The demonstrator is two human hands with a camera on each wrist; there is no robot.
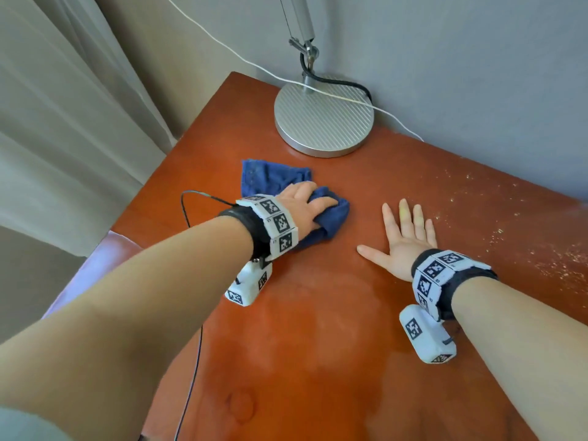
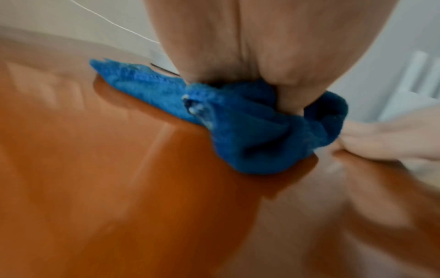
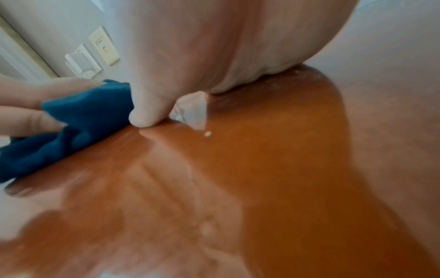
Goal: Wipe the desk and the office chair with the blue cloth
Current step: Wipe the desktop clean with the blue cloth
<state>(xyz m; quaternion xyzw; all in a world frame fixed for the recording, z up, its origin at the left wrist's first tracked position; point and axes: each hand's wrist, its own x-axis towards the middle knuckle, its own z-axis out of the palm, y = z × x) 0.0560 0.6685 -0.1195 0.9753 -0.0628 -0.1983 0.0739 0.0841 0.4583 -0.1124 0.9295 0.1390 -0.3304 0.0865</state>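
Observation:
The blue cloth (image 1: 273, 183) lies bunched on the reddish-brown desk (image 1: 318, 345), in front of the lamp base. My left hand (image 1: 302, 205) sits on top of the cloth with its fingers curled into the fabric, gripping it. In the left wrist view the palm covers the cloth (image 2: 238, 120), which is crumpled against the desk top. My right hand (image 1: 405, 230) rests flat on the desk to the right of the cloth, fingers straight and spread, holding nothing. Its thumb tip (image 3: 145, 118) presses the wood beside the cloth (image 3: 78, 120). No office chair shows.
A round silver lamp base (image 1: 324, 119) with its stem stands at the desk's back, against the grey wall. A white cable (image 1: 397, 120) crosses the base. Pale crumbs (image 1: 509, 230) dust the desk's right side. A curtain (image 1: 63, 122) hangs at the left. A thin black wire (image 1: 191, 361) trails past the desk's left edge.

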